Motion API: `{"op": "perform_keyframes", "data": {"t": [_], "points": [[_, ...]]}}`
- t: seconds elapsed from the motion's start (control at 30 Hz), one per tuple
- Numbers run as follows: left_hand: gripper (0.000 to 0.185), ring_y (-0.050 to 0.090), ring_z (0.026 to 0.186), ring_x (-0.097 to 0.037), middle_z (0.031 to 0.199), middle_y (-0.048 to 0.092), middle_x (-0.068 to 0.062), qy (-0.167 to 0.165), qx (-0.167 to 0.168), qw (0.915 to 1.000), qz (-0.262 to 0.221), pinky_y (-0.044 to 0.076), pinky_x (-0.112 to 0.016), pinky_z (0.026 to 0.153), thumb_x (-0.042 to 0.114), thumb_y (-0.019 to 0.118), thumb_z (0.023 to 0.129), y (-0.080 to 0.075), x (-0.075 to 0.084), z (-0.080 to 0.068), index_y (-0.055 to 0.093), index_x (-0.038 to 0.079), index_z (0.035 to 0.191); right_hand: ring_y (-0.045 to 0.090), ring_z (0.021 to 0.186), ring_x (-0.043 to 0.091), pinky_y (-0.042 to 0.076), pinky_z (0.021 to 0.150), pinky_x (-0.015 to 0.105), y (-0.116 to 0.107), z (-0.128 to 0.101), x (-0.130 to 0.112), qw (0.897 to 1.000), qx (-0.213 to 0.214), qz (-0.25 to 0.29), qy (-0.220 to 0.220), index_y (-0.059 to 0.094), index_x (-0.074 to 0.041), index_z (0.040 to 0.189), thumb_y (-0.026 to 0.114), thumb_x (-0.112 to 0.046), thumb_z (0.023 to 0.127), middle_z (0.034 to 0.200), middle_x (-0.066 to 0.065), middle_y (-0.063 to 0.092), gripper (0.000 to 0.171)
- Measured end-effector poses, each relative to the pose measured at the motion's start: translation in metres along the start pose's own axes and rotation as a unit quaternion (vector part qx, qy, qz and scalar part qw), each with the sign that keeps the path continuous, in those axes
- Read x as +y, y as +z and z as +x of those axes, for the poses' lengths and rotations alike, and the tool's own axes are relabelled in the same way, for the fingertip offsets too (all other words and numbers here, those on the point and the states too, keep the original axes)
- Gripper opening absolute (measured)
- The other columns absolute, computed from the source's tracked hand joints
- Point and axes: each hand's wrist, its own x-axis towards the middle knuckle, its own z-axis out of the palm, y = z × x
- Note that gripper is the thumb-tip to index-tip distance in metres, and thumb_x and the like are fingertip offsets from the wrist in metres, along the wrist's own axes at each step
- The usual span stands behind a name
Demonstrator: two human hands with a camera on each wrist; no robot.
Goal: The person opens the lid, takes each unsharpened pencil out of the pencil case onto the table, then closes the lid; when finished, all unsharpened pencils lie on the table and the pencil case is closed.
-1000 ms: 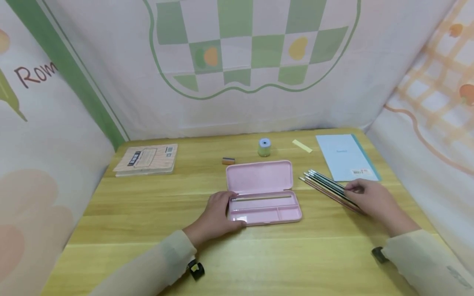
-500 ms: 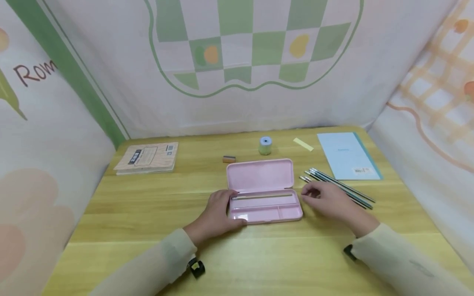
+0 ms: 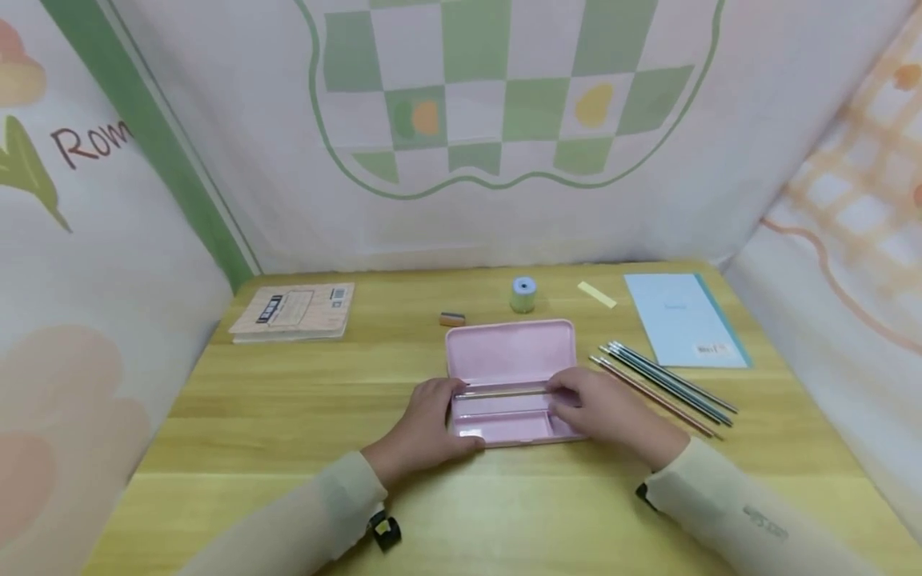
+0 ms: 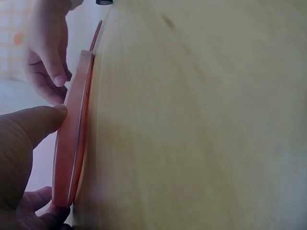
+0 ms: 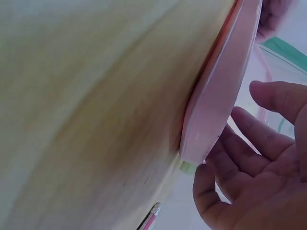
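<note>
- Booklet with a tan printed cover lies flat at the far left of the pale wooden table, well apart from everything else.
- Left hand rests at the left end of the open pink plastic pencil case, with the thumb along the front edge and the fingers at the end wall; the left wrist view shows the thumb pressed against the case's rim.
- Pencil case sits at the middle of the table, lid laid back flat, a slim pencil lying along its rear compartment.
- Small brown eraser and a round green-and-blue sharpener stand just behind the lid.
- Right hand covers the right end of the case, fingers loosely curved at the pencil's end; whether they pinch it I cannot tell.
- Yellow paper strip lies near the back edge.
- Loose bundle of dark and pink pencils lies slantwise to the right of the case, beside a light blue notebook.
</note>
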Motion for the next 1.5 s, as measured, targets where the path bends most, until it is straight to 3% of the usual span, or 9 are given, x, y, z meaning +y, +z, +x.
{"op": "perform_keyframes", "data": {"t": [0.33,0.6,0.9,1.2,1.5], "points": [[0.093,0.033,0.145,-0.033,0.155,0.043,-0.012,0.002,0.0,1.0,0.005,0.033,-0.05,0.119,0.052,0.085,0.08,0.0,0.001,-0.001,0.044,0.01,0.152,0.067,0.096,0.018,0.057,0.089,0.047,-0.001,0.0,-0.001,0.999,-0.048,-0.007,0.021,0.077,-0.009,0.11,0.077,-0.017,0.092,0.102,0.002,0.074,0.02],[0.093,0.031,0.146,-0.033,0.156,0.042,-0.013,-0.001,-0.003,0.9999,0.009,0.032,-0.05,0.12,0.053,0.084,0.081,-0.001,0.001,-0.002,0.043,0.011,0.152,0.067,0.095,0.018,0.057,0.09,0.049,0.0,0.002,-0.004,0.998,-0.055,-0.027,0.012,0.077,-0.01,0.106,0.077,-0.013,0.092,0.1,-0.001,0.073,0.015],[0.093,0.033,0.145,-0.032,0.155,0.043,-0.012,0.001,-0.005,1.0,0.007,0.033,-0.05,0.119,0.054,0.084,0.081,0.0,0.0,-0.001,0.043,0.011,0.152,0.061,0.083,0.009,0.056,0.079,0.036,0.001,0.006,0.005,0.998,-0.066,0.018,-0.01,0.076,-0.016,0.096,0.075,-0.008,0.09,0.089,-0.01,0.069,0.011],[0.093,0.032,0.145,-0.033,0.155,0.042,-0.013,0.002,-0.007,0.9999,0.007,0.033,-0.05,0.119,0.053,0.084,0.081,0.0,0.0,-0.001,0.043,0.011,0.152,0.058,0.078,0.011,0.053,0.069,0.028,0.001,0.006,0.01,0.994,-0.068,0.081,0.012,0.072,-0.021,0.094,0.074,-0.011,0.092,0.084,-0.009,0.065,0.01],[0.093,0.032,0.145,-0.033,0.155,0.042,-0.013,0.006,-0.003,0.9999,0.009,0.033,-0.05,0.119,0.054,0.084,0.081,-0.001,0.001,-0.001,0.044,0.01,0.151,0.063,0.094,0.016,0.055,0.085,0.038,-0.003,0.004,0.007,0.99,-0.012,0.137,0.036,0.071,-0.018,0.098,0.073,-0.013,0.092,0.097,-0.006,0.069,0.008]]}}
